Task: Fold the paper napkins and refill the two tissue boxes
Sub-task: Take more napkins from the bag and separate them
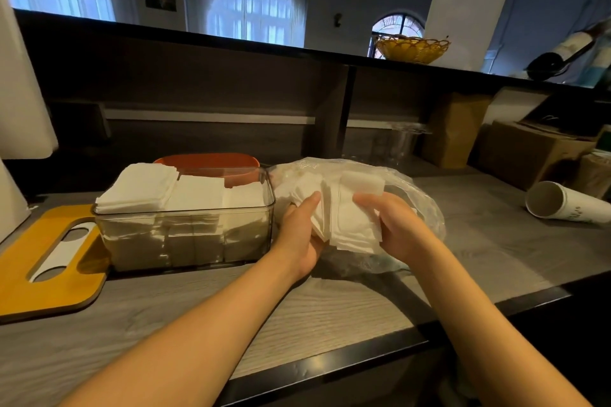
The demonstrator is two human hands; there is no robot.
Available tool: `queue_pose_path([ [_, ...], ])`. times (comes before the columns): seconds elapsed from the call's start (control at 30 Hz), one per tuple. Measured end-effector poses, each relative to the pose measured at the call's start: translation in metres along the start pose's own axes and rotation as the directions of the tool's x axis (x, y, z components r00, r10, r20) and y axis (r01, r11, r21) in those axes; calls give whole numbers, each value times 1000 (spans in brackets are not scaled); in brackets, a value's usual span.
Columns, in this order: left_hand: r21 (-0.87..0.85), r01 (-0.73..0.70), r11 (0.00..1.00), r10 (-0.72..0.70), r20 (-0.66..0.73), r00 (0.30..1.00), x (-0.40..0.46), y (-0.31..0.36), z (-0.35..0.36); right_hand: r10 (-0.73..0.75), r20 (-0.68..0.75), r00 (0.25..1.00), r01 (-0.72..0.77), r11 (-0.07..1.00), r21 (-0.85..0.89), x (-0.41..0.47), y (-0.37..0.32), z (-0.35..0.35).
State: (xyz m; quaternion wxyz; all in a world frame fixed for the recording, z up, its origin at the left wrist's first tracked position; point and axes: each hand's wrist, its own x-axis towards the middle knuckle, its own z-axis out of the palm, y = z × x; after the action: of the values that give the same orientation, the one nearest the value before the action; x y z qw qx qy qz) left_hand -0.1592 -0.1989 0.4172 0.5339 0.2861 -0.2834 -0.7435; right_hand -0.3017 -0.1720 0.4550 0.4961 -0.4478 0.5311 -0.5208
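Two hands on one stack of napkins, just right of the filled box.

Left hand [302, 235] cups the napkin stack [347, 218] from its left edge, thumb laid up along the side, fingers under and hidden. Right hand [390, 225] grasps the stack's right edge, thumb over the top sheets. Stack is fanned, long axis running away from the person, top end tilted toward the back wall; it sits over the clear plastic bag [420, 205] beneath both hands. Clear tissue box [185, 241] stands left of the left hand, packed with napkins in rows, long axis across the counter [297, 314]. Orange box [211, 162] behind it, mostly hidden. Yellow lid [43, 274] farther left, flat. Paper cup [558, 201] on its side, well right of the right hand, mouth facing left.
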Motion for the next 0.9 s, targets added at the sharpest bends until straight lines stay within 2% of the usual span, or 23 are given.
queue_pose_path([
  [0.07, -23, 8, 1000, -9, -58, 998, 3, 0, 0, -6, -9, 1000, 5, 999, -53, 1, -1, -4],
  [0.17, -98, 8, 995, -16, -77, 997, 6, 2, -2, -59, -160, 985, 31, 985, -172, 2, -9, -14],
  [0.27, -120, -8, 993, -2, -77, 997, 7, 3, -4, -75, -276, 958, 56, 996, -76, -2, -27, -28],
  [0.37, -124, -13, 992, 5, -61, 998, 5, 3, -4, -202, -331, 922, 181, 979, -92, -9, -40, -37],
  [0.47, -121, 1, 993, -4, -18, 1000, 2, 3, -4, -315, -138, 939, 311, 949, -52, -16, -47, -30],
  [0.57, -136, 2, 991, 7, 64, 998, 0, 2, -6, -229, 95, 969, 236, 970, -64, -13, -46, -10],
  [0.63, -118, -9, 993, 19, 88, 996, -1, 2, -7, -151, 117, 981, 176, 955, -240, -5, -37, 5],
  [0.7, -98, -16, 995, 25, 88, 996, -1, 3, -7, -135, 104, 985, 166, 897, -411, 4, -26, 16],
  [0.9, -57, -46, 997, 51, 83, 995, 0, 2, -5, -197, 143, 970, 243, 799, -550, 23, -12, 19],
])
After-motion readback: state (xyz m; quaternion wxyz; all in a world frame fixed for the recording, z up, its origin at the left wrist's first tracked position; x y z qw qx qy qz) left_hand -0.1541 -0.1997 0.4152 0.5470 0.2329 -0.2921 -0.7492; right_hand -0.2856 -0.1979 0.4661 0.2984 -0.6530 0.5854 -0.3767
